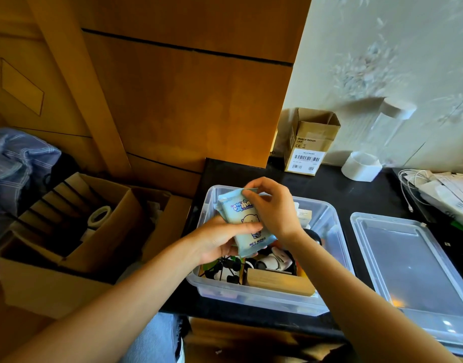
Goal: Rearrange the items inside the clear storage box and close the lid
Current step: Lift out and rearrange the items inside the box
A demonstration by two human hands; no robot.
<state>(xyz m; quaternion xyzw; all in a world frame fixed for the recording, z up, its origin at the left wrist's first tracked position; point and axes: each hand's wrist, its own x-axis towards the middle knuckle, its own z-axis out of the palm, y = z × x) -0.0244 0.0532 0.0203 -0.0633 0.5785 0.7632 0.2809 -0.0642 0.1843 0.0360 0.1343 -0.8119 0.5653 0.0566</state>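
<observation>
The left hand (220, 242) gripped the lower end of a pale blue wet wipes pack (244, 221), thumb across its front, while the right hand (271, 205) pinched the pack's top edge. They held it tilted above the open clear storage box (330, 226), which stood on the dark worktop (369, 195) crowded with small items. Its lid (413, 268) lay just beside it on the right.

Place: a room in a home, maybe a bedroom or a store corner.
Walls: flowery wallpaper (382, 61) next to wooden panels (186, 100).
Table: a dark table (356, 195) with white cables (419, 179) and a small cardboard box (310, 142).
Floor side: open cardboard boxes (76, 231) and a heap of striped cloth (15, 158).
</observation>
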